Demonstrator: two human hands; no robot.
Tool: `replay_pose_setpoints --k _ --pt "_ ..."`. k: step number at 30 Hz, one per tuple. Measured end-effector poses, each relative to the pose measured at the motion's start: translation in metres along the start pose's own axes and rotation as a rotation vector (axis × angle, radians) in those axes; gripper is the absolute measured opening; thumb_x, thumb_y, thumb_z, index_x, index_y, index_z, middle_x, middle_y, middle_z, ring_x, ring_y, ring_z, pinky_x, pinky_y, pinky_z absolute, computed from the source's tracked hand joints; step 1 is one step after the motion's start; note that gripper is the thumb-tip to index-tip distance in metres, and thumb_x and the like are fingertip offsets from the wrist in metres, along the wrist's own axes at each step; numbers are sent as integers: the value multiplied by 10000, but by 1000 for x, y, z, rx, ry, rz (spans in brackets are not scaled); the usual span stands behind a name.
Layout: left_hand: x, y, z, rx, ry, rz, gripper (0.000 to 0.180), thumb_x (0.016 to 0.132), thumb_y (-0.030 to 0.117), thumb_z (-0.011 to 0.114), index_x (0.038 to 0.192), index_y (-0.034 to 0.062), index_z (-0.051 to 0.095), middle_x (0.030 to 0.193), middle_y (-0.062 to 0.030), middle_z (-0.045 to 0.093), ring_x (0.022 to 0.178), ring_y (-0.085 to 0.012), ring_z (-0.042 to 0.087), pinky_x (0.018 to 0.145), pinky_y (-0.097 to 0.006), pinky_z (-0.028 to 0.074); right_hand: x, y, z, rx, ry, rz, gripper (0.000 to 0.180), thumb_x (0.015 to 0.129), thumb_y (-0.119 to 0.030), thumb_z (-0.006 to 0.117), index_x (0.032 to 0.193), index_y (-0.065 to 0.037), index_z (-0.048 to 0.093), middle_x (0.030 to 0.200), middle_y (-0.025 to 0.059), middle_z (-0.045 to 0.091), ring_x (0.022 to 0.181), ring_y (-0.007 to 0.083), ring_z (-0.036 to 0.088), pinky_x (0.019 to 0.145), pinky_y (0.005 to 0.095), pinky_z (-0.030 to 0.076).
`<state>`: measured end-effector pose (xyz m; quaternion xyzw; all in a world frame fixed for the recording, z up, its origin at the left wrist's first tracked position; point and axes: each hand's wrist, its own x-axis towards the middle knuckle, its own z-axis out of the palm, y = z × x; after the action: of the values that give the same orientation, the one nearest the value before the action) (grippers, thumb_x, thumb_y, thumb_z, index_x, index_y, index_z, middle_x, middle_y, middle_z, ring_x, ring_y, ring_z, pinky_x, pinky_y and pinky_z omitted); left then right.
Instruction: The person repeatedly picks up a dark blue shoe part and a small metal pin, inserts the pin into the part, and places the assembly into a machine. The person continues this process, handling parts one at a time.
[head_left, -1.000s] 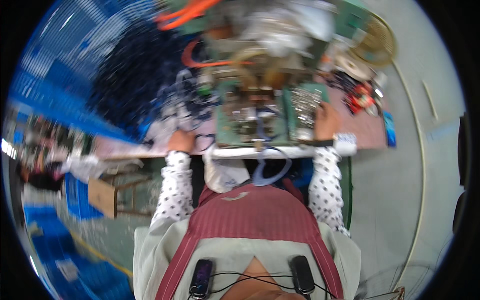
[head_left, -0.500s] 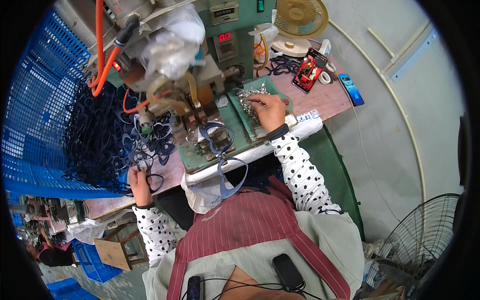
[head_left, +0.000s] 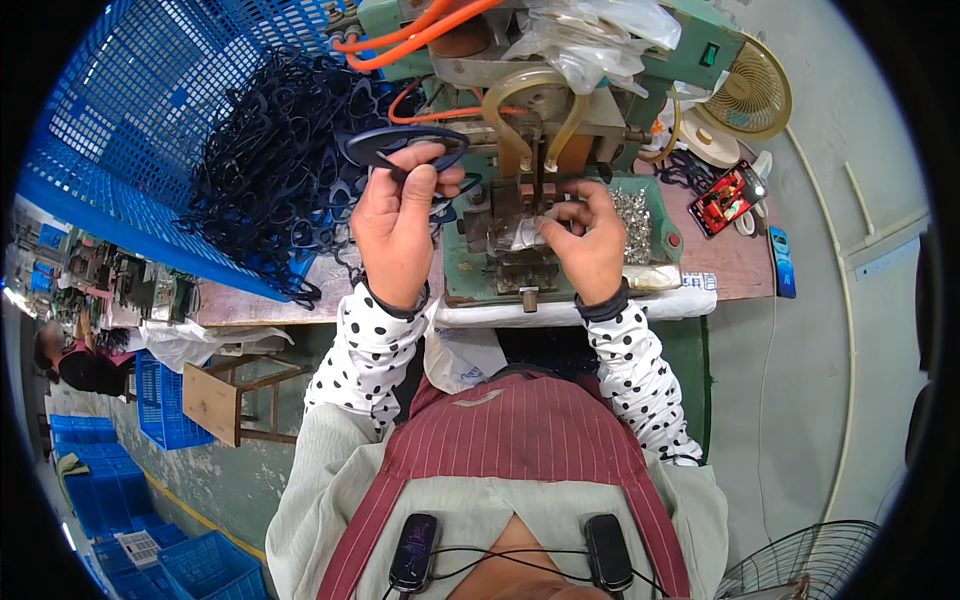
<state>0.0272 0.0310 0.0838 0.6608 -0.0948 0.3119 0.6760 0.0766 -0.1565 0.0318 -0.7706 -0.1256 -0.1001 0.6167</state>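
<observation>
Two-handed work at green machine (head_left: pixel 700 30).
Left hand (head_left: pixel 400 225) upright, thumb and fingers pinching dark blue loop (head_left: pixel 372 146) left of tooling (head_left: pixel 527 190); right hand (head_left: pixel 590 245) angled inward, fingers curled; can't tell if gripping anything.

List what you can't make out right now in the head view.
All in the head view:
Right hand: whether it pinches a small part; its own fingers block the view.
Dark blue loop: partly hidden by the left hand.
Green machine: top cut off by the upper edge.
Metal pieces: too small for exact shapes.
</observation>
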Motion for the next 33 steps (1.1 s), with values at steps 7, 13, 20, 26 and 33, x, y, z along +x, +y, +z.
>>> replay_pose_setpoints --k 7,13,20,26,33 --pt "-3 0 2 30 5 -5 216 986 115 533 1144 -26 573 956 -109 668 876 -176 640 823 -291 501 0 0 7 150 0 42 516 710 -71 749 1143 9 480 800 78 696 608 99 494 600 251 436" --pt "-52 -24 16 509 -600 847 330 811 73 626 1135 14 614 1127 -143 655 987 -272 651 911 -419 512 3 9 2 188 14 -42 536 742 -51 735 1205 23 474 834 89 694 697 102 571 682 252 478" --pt "-60 -50 30 426 -640 734 368 781 -19 633 1149 -16 625 1177 -185 638 1049 -309 643 947 -454 506 23 107 -74 -323 328 -44 298 806 -60 681 1097 -49 617 897 115 707 801 183 673 726 294 517" --pt "-62 -52 29 428 -624 727 355 792 0 643 1147 -8 627 1175 -181 640 1036 -283 649 945 -451 509 4 126 -116 -568 124 22 283 818 -136 688 1070 -24 623 933 163 697 848 307 676 744 373 522" --pt "-63 -54 31 432 -616 760 356 837 45 602 1191 5 589 1219 -154 620 1084 -271 619 994 -454 473 7 149 -93 -928 69 -91 257 807 -195 711 1007 -42 661 870 183 663 820 354 640 745 414 499"
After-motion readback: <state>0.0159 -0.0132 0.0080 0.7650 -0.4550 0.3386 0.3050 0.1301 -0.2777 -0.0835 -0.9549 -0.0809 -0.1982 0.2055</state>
